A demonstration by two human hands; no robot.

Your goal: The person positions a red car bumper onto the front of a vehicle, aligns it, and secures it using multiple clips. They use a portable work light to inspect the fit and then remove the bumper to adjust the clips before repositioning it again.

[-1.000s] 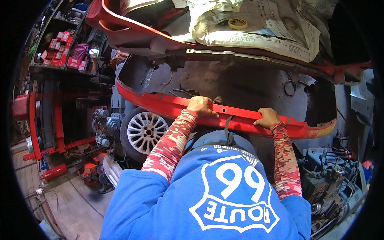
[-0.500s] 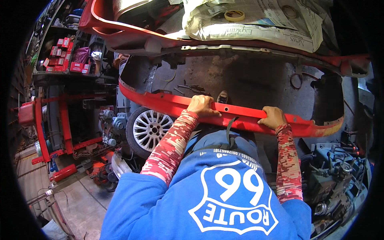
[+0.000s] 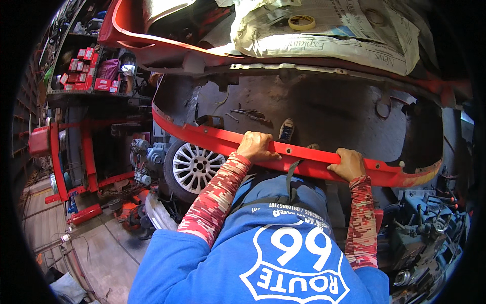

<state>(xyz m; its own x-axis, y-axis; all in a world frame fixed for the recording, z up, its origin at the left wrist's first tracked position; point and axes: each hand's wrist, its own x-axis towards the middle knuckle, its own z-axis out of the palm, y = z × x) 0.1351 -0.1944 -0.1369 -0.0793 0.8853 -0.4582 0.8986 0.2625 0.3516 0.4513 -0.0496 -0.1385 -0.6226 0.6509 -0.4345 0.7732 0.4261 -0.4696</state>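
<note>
A long curved red bumper (image 3: 310,163) with small holes spans across in front of my body, its ends turned away from me. My left hand (image 3: 255,148) is wrapped over its top edge left of centre, and my right hand (image 3: 348,165) grips it right of centre; the fingertips of both are partly hidden. A dark strap (image 3: 292,180) hangs from my waist area up against the bumper. My shoe (image 3: 286,129) shows on the floor beyond it.
A larger red car panel (image 3: 167,48) lies across the top, bearing newspaper (image 3: 354,48) and a tape roll (image 3: 301,22). Left are a wheel (image 3: 197,167), shelves with red boxes (image 3: 80,71), a red metal frame (image 3: 56,162). Machinery (image 3: 420,233) stands right; several tools (image 3: 253,112) lie on the floor.
My hands and the held bumper have shifted slightly right and down in the view. My shoe beyond the bumper has come further into sight.
</note>
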